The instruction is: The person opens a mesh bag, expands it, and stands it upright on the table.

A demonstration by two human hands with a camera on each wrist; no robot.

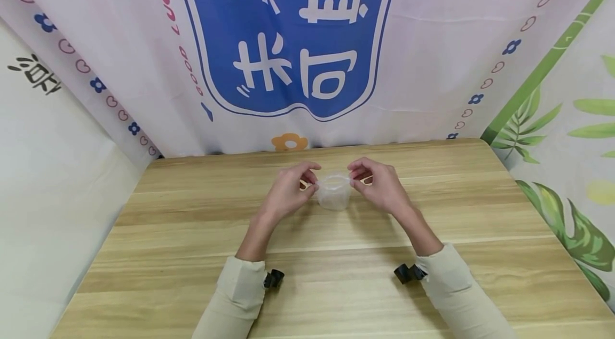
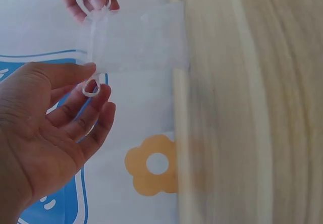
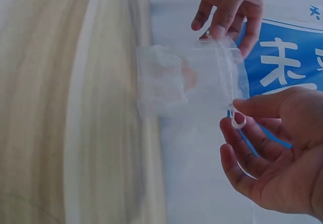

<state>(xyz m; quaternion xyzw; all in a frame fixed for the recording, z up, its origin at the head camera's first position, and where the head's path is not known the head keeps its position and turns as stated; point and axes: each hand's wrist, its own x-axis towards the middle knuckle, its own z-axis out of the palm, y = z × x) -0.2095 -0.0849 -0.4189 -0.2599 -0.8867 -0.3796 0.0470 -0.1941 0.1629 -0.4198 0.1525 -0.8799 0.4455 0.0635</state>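
A small sheer white drawstring pouch [image 1: 333,199] hangs between my two hands above the far part of the table. Its mouth is at the top, gathered a little along the cord. My left hand [image 1: 288,189] pinches one end of the mouth, where a white cord loop [image 2: 91,89] sticks out between thumb and fingers. At the opposite end my right hand [image 1: 381,187] pinches the other cord loop [image 3: 237,119]. The remaining fingers of both hands are loosely bent. Through the thin pouch cloth [image 3: 166,82] an orange patch shows in the right wrist view.
The wood-grain table [image 1: 336,285] spreads under both forearms. Right behind its far edge hangs a white cloth [image 1: 423,88] with a blue printed panel and an orange flower. Printed sheets also flank the table left and right. A small black device sits at each cuff.
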